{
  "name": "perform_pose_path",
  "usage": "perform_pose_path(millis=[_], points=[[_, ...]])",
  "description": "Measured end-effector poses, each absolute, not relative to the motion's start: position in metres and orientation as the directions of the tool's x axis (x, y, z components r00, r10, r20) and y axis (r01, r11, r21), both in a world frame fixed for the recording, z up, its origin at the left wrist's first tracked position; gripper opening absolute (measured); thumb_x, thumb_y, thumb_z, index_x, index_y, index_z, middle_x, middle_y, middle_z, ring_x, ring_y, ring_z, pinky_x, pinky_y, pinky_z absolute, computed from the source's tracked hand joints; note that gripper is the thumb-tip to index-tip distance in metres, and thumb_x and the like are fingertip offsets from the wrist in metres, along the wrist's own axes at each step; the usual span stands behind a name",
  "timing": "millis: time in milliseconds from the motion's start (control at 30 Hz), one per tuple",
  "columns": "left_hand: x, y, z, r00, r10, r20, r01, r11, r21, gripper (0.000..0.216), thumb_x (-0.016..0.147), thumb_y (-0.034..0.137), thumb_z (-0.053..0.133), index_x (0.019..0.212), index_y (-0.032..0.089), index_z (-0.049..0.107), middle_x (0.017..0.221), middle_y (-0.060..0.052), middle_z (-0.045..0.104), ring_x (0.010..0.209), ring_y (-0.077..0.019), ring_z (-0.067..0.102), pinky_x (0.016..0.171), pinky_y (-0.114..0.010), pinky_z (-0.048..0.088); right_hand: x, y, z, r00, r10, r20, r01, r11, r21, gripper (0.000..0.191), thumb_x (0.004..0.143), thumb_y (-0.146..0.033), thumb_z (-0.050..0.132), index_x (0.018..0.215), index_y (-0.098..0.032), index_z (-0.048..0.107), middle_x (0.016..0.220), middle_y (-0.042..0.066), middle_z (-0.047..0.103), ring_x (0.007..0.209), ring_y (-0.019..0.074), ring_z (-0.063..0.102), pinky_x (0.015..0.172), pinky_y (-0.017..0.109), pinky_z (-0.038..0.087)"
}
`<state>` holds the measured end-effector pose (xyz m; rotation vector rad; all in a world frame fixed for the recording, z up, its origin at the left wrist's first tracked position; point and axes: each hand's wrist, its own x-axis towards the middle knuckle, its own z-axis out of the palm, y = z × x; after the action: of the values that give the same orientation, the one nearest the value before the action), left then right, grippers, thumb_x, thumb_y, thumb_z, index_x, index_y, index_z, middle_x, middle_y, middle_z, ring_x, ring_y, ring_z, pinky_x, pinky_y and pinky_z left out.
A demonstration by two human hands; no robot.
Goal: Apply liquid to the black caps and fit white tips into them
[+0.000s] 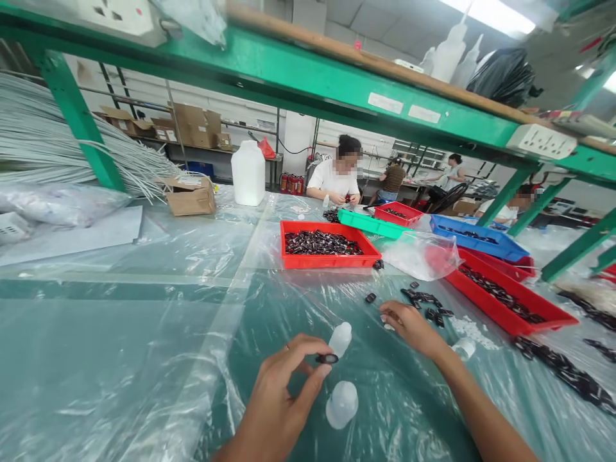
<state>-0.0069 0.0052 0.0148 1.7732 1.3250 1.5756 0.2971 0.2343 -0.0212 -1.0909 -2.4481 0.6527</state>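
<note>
My left hand (283,391) pinches a small black oval part (327,359) with a pale centre between thumb and forefinger. Just behind that part stands a small translucent white bottle (341,339). A second translucent bottle (342,404) is on the table to the right of my left hand. My right hand (409,326) has its fingers curled down at the tabletop, with a small white piece (384,318) at the fingertips. Beyond these fingers lies a single black part (370,298), and a loose group of black parts (423,298) is spread behind the hand.
A red tray (332,261) of black parts stands ahead. Further trays, green (370,224), blue (476,239) and red (520,298), are to the right. Small white pieces (474,332) lie beside my right forearm. A white jug (248,173) and a co-worker (337,176) are across the table.
</note>
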Motion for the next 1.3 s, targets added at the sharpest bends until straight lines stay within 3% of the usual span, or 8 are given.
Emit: perform_pose_path(millis=[233, 400, 633, 733, 867, 1133, 1300], points=[[-0.005, 0.005, 0.014, -0.089, 0.830, 0.550, 0.345, -0.492, 0.799, 0.017, 0.105, 0.017, 0.064, 0.106, 0.027, 0.079, 0.104, -0.003, 0.085, 0.084, -0.0174, 0.080, 0.072, -0.024, 0.064, 0.247, 0.160, 0.042, -0.735, 0.607, 0.302, 0.103, 0.540, -0.835, 0.036, 0.119, -0.052, 0.064, 0.117, -0.016, 0.072, 0.113, 0.006, 0.071, 0.094, 0.0211, 0.072, 0.086, 0.039, 0.066], [-0.005, 0.006, 0.014, -0.082, 0.827, 0.557, 0.328, -0.505, 0.798, 0.018, 0.105, 0.015, 0.064, 0.110, 0.027, 0.077, 0.106, -0.002, 0.085, 0.089, -0.0170, 0.081, 0.076, -0.023, 0.064, 0.201, 0.114, 0.069, -0.759, 0.538, 0.366, -0.106, 0.452, -0.886, 0.029, 0.119, -0.044, 0.068, 0.115, -0.016, 0.074, 0.116, 0.007, 0.073, 0.092, 0.0192, 0.075, 0.084, 0.036, 0.067], [-0.003, 0.007, 0.014, -0.124, 0.804, 0.582, 0.305, -0.527, 0.793, 0.017, 0.103, 0.014, 0.066, 0.106, 0.026, 0.076, 0.098, 0.001, 0.083, 0.085, -0.0151, 0.079, 0.076, -0.021, 0.062, 0.186, 0.096, 0.061, -0.649, 0.598, 0.470, -0.081, 0.560, -0.824, 0.009, 0.116, -0.037, 0.073, 0.120, -0.033, 0.080, 0.106, 0.000, 0.077, 0.082, 0.0132, 0.073, 0.077, 0.020, 0.061], [-0.003, 0.009, 0.012, -0.146, 0.793, 0.591, 0.300, -0.534, 0.791, 0.017, 0.103, 0.014, 0.065, 0.106, 0.027, 0.075, 0.096, 0.002, 0.081, 0.081, -0.0134, 0.076, 0.074, -0.019, 0.060, 0.185, 0.093, 0.057, -0.625, 0.590, 0.512, -0.050, 0.624, -0.780, 0.005, 0.114, -0.034, 0.076, 0.116, -0.033, 0.081, 0.106, 0.000, 0.079, 0.090, 0.0146, 0.075, 0.082, 0.019, 0.061], [-0.003, 0.009, 0.008, -0.136, 0.801, 0.583, 0.291, -0.530, 0.796, 0.017, 0.104, 0.015, 0.066, 0.108, 0.029, 0.074, 0.096, 0.004, 0.079, 0.077, -0.0113, 0.072, 0.073, -0.017, 0.057, 0.181, 0.091, 0.052, -0.582, 0.576, 0.575, -0.039, 0.686, -0.727, 0.009, 0.116, -0.030, 0.071, 0.112, -0.033, 0.078, 0.107, -0.003, 0.079, 0.102, 0.0135, 0.076, 0.091, 0.016, 0.060], [-0.002, 0.010, 0.004, -0.122, 0.837, 0.533, 0.270, -0.489, 0.829, 0.015, 0.107, 0.018, 0.063, 0.107, 0.029, 0.072, 0.094, 0.005, 0.076, 0.078, -0.0111, 0.070, 0.073, -0.017, 0.055, 0.183, 0.088, 0.049, -0.597, 0.459, 0.658, 0.011, 0.825, -0.566, 0.027, 0.105, -0.006, 0.070, 0.120, -0.028, 0.078, 0.107, -0.001, 0.076, 0.097, 0.0123, 0.075, 0.088, 0.014, 0.058], [-0.003, 0.009, 0.002, -0.086, 0.858, 0.506, 0.246, -0.474, 0.846, 0.012, 0.108, 0.021, 0.061, 0.106, 0.026, 0.072, 0.092, 0.002, 0.074, 0.078, -0.0136, 0.071, 0.073, -0.021, 0.057, 0.185, 0.090, 0.041, -0.590, 0.417, 0.692, 0.015, 0.862, -0.507, 0.028, 0.109, -0.004, 0.067, 0.124, -0.026, 0.076, 0.113, 0.001, 0.076, 0.103, 0.0135, 0.076, 0.092, 0.016, 0.058]])
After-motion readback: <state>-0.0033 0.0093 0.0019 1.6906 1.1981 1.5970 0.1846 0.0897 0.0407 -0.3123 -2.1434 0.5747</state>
